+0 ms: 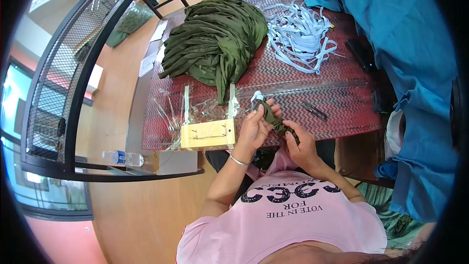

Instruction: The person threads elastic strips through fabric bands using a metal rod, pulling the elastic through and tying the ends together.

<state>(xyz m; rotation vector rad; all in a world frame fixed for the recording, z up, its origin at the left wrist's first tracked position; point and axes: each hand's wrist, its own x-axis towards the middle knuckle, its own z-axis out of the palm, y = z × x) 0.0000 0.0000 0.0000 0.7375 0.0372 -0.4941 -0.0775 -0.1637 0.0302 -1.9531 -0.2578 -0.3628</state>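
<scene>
Pink shirt (293, 230), print upside down, from collar down: "VOTE IN THE", "FOR", large dark patterned characters, unclear, then "WOMEN". Bottle label (118, 157): too small to read.

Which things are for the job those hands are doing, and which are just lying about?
Looks like part of the job:
small dark green cloth piece, held by the left hand and right hand
big olive-green cloth pile
tangled pale blue-white ribbons

Probably just lying about:
clear plastic bottle with blue label
flat white papers
</scene>
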